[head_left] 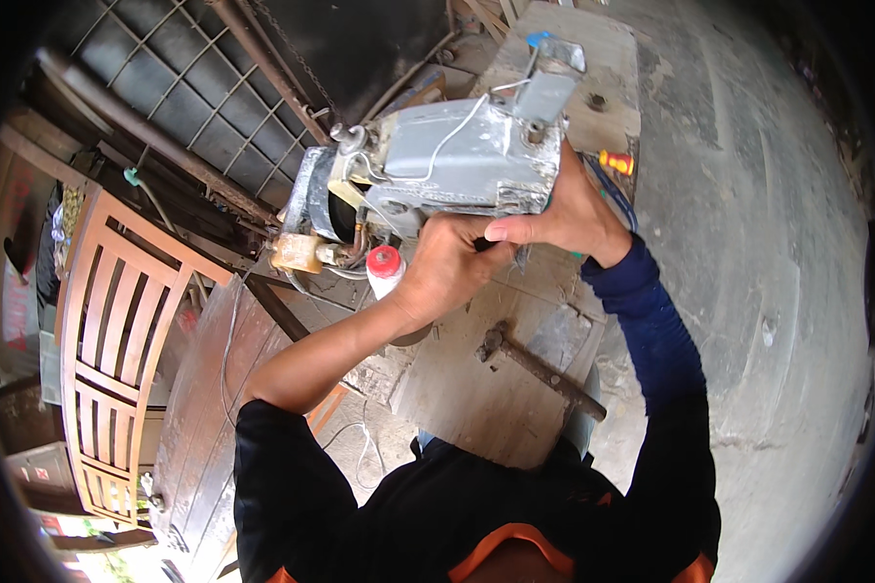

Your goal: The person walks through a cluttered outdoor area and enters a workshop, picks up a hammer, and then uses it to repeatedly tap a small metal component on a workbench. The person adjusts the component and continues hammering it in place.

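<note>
In front of me a grey metal machine (467,146) with scuffed, whitish edges rests on the work surface. My right hand (578,214) wraps round its right end, thumb stretched toward my left hand; its other fingers are mostly behind the casing. Below the machine's near edge, my left hand (452,262) is closed with curled fingers close to the right thumb. What lies between those fingers is hidden. Just left of that hand stands a white bottle with a red cap (385,262). A hammer (540,371) lies on the wooden board (457,389) nearer to me.
A yellow and red screwdriver handle (615,162) lies right of the machine. A yellowish fitting (297,253) with hoses sits at its left. Loose cable (365,452) trails on the floor. A slatted wooden panel (117,360) stands at left; concrete floor (749,291) stretches along the right.
</note>
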`<state>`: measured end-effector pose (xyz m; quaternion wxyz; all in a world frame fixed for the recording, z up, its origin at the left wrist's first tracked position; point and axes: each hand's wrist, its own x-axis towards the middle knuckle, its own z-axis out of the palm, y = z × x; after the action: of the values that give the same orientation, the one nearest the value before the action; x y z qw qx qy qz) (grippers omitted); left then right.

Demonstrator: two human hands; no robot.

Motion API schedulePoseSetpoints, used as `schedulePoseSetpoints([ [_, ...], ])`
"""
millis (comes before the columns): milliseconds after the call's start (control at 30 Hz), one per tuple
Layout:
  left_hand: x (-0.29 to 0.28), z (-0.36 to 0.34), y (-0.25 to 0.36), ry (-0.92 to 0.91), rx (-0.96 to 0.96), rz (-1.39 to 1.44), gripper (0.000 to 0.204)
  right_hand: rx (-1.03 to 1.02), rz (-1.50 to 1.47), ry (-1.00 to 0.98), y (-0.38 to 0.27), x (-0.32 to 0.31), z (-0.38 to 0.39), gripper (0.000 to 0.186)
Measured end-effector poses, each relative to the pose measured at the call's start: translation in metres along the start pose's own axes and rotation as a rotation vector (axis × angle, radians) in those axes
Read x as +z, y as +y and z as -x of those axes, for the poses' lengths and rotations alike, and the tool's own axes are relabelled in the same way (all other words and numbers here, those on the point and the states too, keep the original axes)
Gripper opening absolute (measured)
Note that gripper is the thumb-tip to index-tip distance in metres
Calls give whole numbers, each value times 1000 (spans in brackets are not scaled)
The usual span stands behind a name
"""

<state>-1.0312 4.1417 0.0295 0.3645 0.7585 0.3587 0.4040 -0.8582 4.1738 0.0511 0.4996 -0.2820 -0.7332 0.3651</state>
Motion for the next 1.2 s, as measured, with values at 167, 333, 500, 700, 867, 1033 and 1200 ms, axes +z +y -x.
schedulePoseSetpoints([
  [167,-7,-5,2,-45,-60,-89,13,86,-304,100,4,15,9,77],
  [333,-26,-12,-2,-201,-22,-9,16,39,-363,323,-8,39,15,65],
  [500,-40,-19,-8,-343,21,18,18,2,-343,395,-13,50,13,59],
  [700,-38,-16,-5,-327,-80,19,15,-68,-163,391,7,42,13,65],
  [867,-35,-16,-4,-309,11,-23,12,-36,-125,273,7,36,17,67],
  [1033,-32,-16,0,-295,-72,-21,12,5,9,313,2,33,18,64],
  [1200,-33,-16,2,-306,-123,-58,11,-1,112,294,0,28,19,71],
])
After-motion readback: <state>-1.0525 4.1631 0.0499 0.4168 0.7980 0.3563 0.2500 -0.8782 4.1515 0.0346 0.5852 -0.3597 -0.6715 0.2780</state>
